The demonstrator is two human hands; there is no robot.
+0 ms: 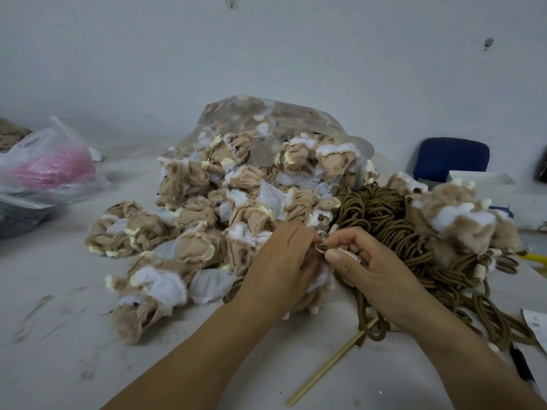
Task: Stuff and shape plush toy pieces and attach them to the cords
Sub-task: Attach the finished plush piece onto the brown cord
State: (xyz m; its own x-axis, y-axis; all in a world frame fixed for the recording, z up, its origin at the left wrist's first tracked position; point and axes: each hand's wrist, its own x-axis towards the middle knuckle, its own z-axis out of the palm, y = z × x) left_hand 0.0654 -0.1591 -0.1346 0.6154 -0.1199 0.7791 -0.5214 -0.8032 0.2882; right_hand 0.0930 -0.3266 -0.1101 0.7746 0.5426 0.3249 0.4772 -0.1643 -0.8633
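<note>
My left hand (281,267) grips a tan and white plush piece (318,284) against the table, fingers curled over it. My right hand (364,261) pinches a brown cord end with a small ring (321,247) right at the plush piece, with a cream ribbed bead under its fingers. A heap of unstuffed tan plush pieces (207,220) spills from a clear bag (266,134) behind my hands. A tangle of brown cords (390,229) lies to the right, with finished fluffy plush toys (461,220) beyond it.
A thin wooden stick (331,366) lies on the white table near my right forearm. A plastic bag with pink contents (50,167) sits at the far left. A dark blue chair back (450,158) stands at the right, and a black pen (521,365) lies at the right edge.
</note>
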